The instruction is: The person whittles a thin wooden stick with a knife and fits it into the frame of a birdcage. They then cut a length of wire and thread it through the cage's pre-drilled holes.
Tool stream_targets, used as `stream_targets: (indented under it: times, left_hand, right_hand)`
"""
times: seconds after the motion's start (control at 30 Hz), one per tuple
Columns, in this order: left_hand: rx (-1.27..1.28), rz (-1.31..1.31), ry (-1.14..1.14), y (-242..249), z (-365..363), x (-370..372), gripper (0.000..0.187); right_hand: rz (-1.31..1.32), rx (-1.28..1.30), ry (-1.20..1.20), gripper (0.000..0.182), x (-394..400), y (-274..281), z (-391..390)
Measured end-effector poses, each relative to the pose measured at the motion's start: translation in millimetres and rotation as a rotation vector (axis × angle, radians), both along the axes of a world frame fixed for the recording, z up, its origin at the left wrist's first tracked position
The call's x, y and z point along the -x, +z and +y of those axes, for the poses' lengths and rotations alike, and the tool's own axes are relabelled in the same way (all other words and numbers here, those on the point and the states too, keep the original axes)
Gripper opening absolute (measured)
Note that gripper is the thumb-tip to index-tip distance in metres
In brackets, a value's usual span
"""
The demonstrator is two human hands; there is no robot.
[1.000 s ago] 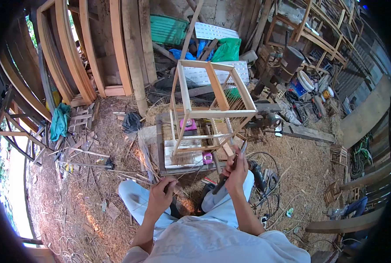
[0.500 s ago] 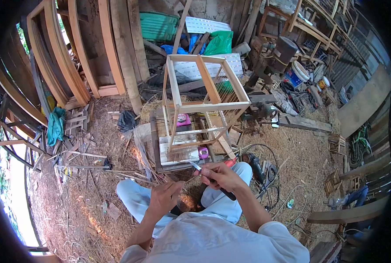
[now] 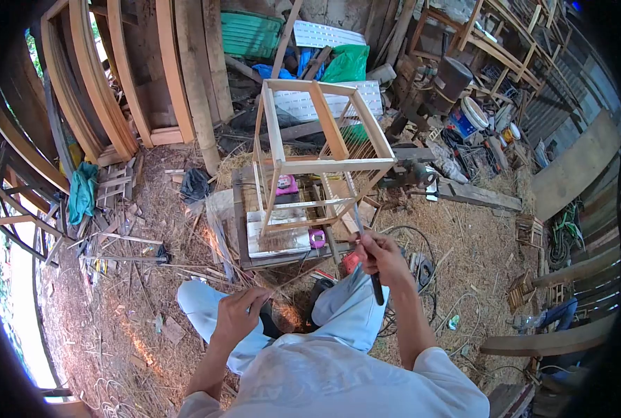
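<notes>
knife (image 3: 378, 289): pointing to 11 o'clock
right hand (image 3: 387, 263): clamping its handle
left hand (image 3: 236, 318): lying at knife's 8 o'clock, fingertips pressing together, contents unclear

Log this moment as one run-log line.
right hand: gripping knife | left hand: fingertips pinched, contents unclear | wooden frame: standing ahead of both hands | pink tape measure: beside white board

A rustic woodworking workshop, shown by the wooden frame (image 3: 335, 166), stacked timber (image 3: 105, 83) and shaving-strewn floor (image 3: 143, 299).
</notes>
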State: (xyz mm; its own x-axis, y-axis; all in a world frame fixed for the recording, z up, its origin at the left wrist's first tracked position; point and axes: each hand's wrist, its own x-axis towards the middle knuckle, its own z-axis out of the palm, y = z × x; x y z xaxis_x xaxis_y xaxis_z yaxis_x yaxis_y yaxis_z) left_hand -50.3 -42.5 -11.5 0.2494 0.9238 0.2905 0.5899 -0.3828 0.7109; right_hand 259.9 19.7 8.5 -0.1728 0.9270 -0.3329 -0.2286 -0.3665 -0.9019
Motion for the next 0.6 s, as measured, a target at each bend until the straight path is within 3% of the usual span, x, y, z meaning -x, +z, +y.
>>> stream_targets:
  times: [0.17,0.3,0.37,0.5,0.6]
  left_hand:
    - [-0.278,0.123,-0.058,1,15,-26,0.024]
    - [-0.432,0.215,-0.101,1,24,-13,0.032]
    - [-0.41,0.225,-0.146,-1,21,-3,0.033]
    - [-0.359,0.281,-0.24,-7,6,5,0.037]
    - [-0.35,0.206,-0.24,-6,2,2,0.035]
  right_hand:
    - [0.154,-0.038,0.16,0.031,54,-6,-15]
    - [0.156,0.051,0.169,0.029,40,-2,-8]
    - [0.096,0.017,0.082,0.029,20,3,-7]
    - [-0.052,0.114,0.123,0.027,5,10,-10]
    - [-0.003,0.084,0.169,0.025,1,12,-12]
